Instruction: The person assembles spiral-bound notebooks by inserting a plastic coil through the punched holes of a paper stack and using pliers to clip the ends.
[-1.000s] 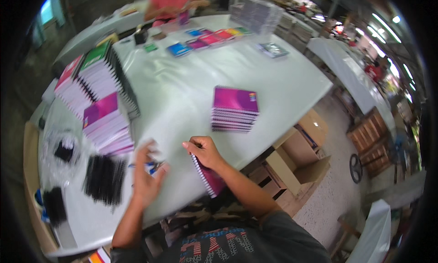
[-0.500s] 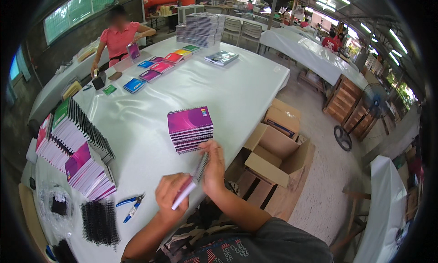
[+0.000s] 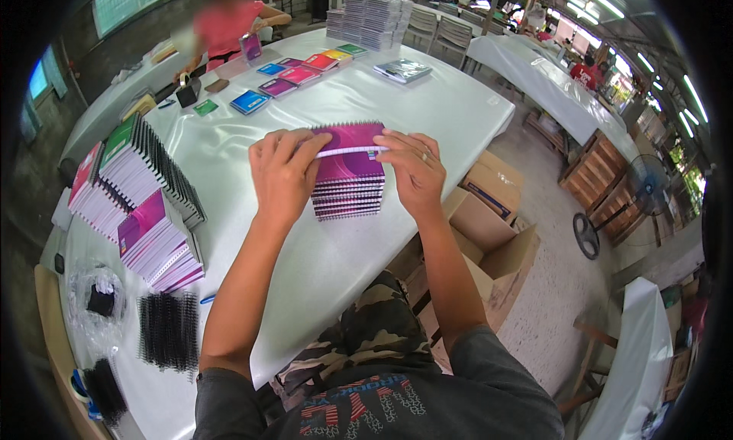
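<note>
A purple spiral notebook (image 3: 350,137) is gripped at its two sides by my left hand (image 3: 284,169) and my right hand (image 3: 417,173), fingers closed on its edges. Its white page edge faces me, and its coil lies on the far side. It is over the far part of a stack of purple spiral notebooks (image 3: 347,197), whose top cover shows below it. I cannot tell whether the held notebook touches the stack. Left of my left forearm stand more bound notebooks (image 3: 141,226), some purple-covered, others green and red.
Black coils (image 3: 168,331) and a clear plastic bag (image 3: 90,299) lie at the near left. Small coloured notebooks (image 3: 299,75) are spread toward a person in pink (image 3: 229,27). White stacks (image 3: 370,21) stand farther back. An open cardboard box (image 3: 496,249) sits below the table's right edge.
Both hands have moved away from me with the notebook, from beside the stack to above it. The notebook has turned so its coil faces away. My left forearm now covers most of the blue-handled cutters.
</note>
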Demonstrator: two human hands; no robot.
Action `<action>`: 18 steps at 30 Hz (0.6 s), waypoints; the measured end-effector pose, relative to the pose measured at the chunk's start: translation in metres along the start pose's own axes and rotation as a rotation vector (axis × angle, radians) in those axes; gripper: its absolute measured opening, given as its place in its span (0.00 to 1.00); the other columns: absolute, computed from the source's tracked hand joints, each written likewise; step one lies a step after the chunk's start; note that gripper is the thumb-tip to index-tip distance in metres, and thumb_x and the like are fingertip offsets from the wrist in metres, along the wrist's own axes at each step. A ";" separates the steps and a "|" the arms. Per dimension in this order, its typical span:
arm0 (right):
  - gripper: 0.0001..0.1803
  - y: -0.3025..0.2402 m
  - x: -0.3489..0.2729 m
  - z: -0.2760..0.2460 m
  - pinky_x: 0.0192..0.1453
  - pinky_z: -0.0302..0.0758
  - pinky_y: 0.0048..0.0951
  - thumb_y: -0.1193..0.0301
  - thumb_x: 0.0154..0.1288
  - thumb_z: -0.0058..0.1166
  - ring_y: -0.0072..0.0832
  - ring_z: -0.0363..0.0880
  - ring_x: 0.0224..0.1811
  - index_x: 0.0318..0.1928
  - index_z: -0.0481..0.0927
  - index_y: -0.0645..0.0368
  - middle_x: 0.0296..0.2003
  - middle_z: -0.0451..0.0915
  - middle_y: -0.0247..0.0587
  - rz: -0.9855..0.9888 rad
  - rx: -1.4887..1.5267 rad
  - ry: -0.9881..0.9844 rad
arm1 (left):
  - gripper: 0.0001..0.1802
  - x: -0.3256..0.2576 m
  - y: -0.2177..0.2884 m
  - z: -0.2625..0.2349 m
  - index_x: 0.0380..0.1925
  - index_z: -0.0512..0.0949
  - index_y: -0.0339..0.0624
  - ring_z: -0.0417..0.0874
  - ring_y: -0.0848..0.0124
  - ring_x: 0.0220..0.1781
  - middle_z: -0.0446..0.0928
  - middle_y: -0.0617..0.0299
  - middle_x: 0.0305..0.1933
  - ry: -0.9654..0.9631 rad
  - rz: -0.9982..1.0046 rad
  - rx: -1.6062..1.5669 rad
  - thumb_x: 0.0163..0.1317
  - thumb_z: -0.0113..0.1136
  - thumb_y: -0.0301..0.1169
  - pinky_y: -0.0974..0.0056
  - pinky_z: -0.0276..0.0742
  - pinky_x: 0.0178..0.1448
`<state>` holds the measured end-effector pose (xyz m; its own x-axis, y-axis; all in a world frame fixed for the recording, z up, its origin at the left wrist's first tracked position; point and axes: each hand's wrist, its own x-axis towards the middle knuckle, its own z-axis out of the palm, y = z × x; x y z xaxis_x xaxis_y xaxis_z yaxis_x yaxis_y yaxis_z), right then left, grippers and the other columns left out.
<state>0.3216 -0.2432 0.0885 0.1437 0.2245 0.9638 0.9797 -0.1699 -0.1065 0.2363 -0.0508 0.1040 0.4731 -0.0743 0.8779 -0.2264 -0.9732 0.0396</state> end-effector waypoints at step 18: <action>0.17 0.010 -0.095 0.075 0.55 0.70 0.30 0.72 0.63 0.55 0.31 0.74 0.50 0.51 0.75 0.63 0.49 0.76 0.46 0.853 0.299 0.293 | 0.17 -0.072 0.006 0.093 0.48 0.75 0.35 0.76 0.68 0.47 0.75 0.53 0.48 0.212 -0.836 -0.616 0.69 0.45 0.35 0.65 0.71 0.52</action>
<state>0.3286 -0.1945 -0.0226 0.8261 -0.1185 0.5509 0.5618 0.0964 -0.8217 0.2797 -0.0715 -0.0029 0.5328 0.6657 0.5224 -0.3183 -0.4144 0.8526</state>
